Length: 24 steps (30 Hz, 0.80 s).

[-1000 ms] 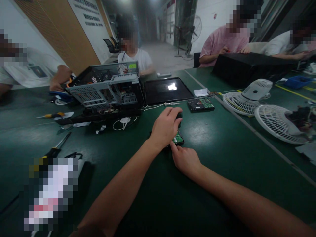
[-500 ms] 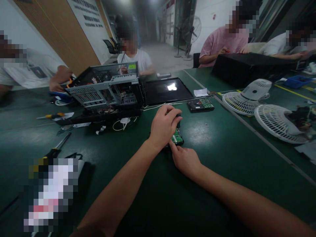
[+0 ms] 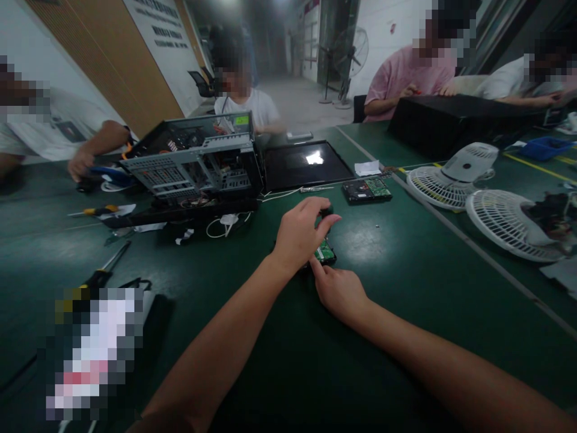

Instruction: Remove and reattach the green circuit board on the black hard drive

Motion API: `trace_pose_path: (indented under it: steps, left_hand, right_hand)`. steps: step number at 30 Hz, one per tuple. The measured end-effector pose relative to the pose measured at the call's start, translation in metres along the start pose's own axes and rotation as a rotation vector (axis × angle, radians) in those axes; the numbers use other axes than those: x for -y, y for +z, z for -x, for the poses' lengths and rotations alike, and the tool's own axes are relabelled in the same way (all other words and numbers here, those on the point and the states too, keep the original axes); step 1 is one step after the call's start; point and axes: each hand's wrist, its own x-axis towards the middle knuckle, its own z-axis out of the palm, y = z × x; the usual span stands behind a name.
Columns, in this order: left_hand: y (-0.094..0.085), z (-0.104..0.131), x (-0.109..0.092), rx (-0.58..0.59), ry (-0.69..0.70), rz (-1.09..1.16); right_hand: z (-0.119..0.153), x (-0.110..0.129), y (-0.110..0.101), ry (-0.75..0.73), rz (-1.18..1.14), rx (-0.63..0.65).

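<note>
Two hands at a green-boarded drive (image 3: 326,254).
Left hand (image 3: 298,233) curls around dark handle (image 3: 326,211); right hand (image 3: 341,293) fingertip touches drive; grips unclear.

Clock centre: green-and-black rectangular drive (image 3: 325,252), on green tabletop (image 3: 428,276). Bare left hand (image 3: 301,231) above it, dark rounded handle (image 3: 327,211) within its fingers. Bare right hand (image 3: 341,291) at five o'clock, touching drive. Second green-and-black rectangular drive (image 3: 367,192) at one o'clock, white paper sheet (image 3: 367,168) at its twelve. Flat black rectangular panel (image 3: 288,168) at twelve, silver metal computer case (image 3: 166,178) at ten. Yellow-and-black screwdriver (image 3: 98,278) at nine. White round plastic grille (image 3: 435,189) at two, second white round grille (image 3: 493,231) at three. Black rectangular box (image 3: 451,117) between one and two.
</note>
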Motion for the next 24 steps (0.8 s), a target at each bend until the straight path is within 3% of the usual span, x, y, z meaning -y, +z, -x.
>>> trace_pose_path:
  steps: [6, 15, 24]
  left_hand:
    - [0.0021, 0.0011, 0.0007, -0.031, -0.032, 0.004]
    - [-0.0025, -0.0017, -0.0023, 0.035, -0.038, -0.146]
    - [-0.0043, -0.0014, -0.0072, 0.064, -0.053, -0.129]
  right_hand:
    - [-0.0007, -0.0019, 0.0037, -0.012, -0.009, -0.008]
    - [-0.0011, -0.0009, 0.0052, -0.008, 0.001, -0.035]
    - [-0.0004, -0.0010, 0.0018, -0.016, 0.008, -0.041]
